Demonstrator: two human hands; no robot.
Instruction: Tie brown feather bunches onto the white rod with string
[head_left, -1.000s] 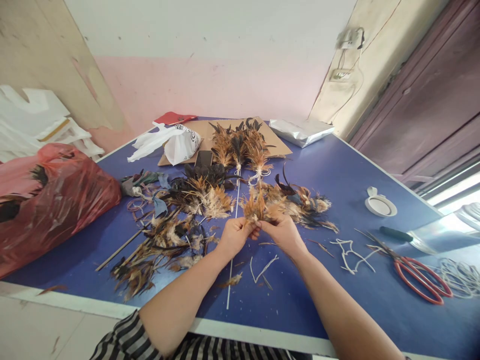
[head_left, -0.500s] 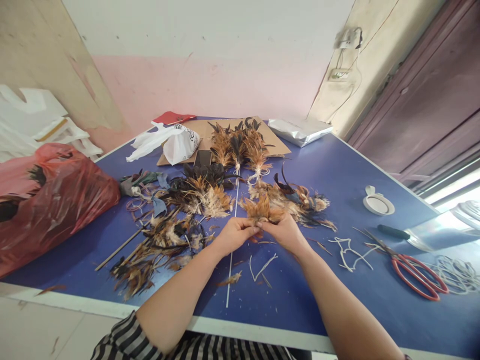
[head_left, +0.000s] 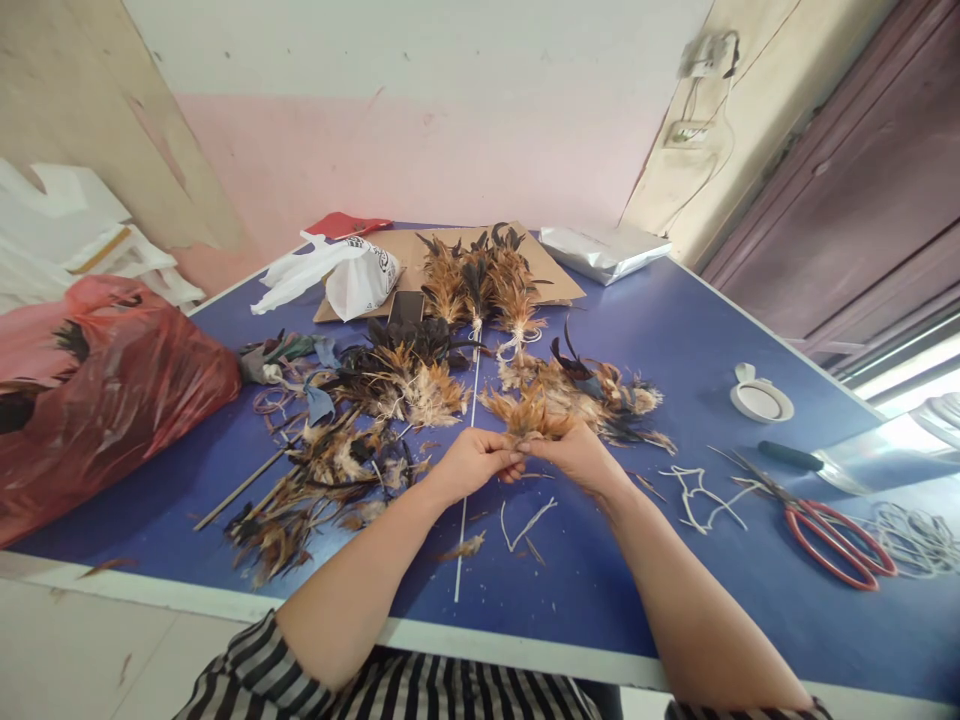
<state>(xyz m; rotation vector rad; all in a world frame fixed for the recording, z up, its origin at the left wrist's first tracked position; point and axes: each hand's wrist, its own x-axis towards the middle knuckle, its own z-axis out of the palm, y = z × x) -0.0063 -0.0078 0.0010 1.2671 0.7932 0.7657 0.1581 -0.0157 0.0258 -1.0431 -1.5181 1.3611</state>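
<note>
Both my hands meet over the middle of the blue table [head_left: 585,610], with brown feathers [head_left: 536,412] fanning out beyond the fingers. My left hand [head_left: 480,462] is closed, thumb and fingertips pinching at the base of these feathers. Close against it, my right hand [head_left: 574,455] grips the same feathers from the other side. The quill ends between the fingertips are mostly hidden. Behind lies a pile of brown and black feathers [head_left: 600,392]. A thin white stick [head_left: 459,560] runs away from me under my left wrist, and a short white string [head_left: 517,540] lies nearer me.
Feather bundles tied with white string [head_left: 517,300] rest on cardboard [head_left: 559,285]. More feathers [head_left: 405,385] and a red plastic bag [head_left: 150,390] occupy the left. Rightward are red-handled scissors [head_left: 832,535], a green-handled knife [head_left: 791,456], a tape roll [head_left: 761,400] and coiled string [head_left: 911,540].
My left fingers have shifted slightly and curl lower beside the feather base. The right hand stays pinched on the feathers. The whole view has tilted a little.
</note>
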